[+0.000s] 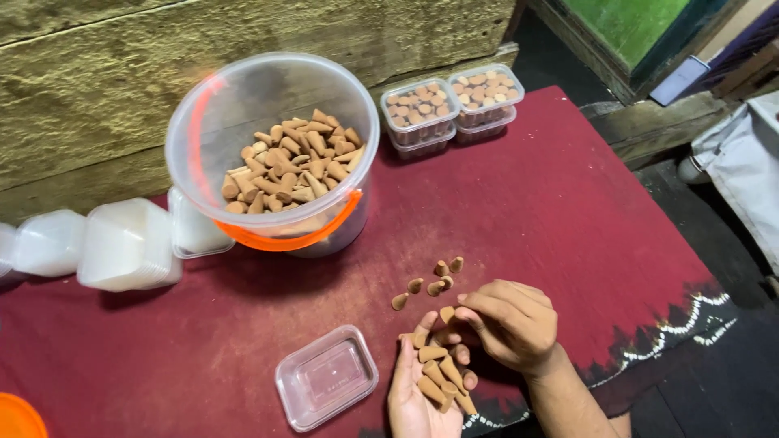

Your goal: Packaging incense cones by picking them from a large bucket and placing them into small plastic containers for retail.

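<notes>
My left hand lies open, palm up, at the near edge of the tabletop, cupping a row of tan incense cones, while my right hand sits just beside it with its fingers curled, pinching one cone between the fingertips. A few loose cones lie on the red cloth just beyond both hands, and an empty clear plastic box rests near the left hand along the same near edge. Toward the far edge stand a clear bucket with an orange handle, partly filled with cones, two stacks of filled boxes, and white lids at the left edge.
</notes>
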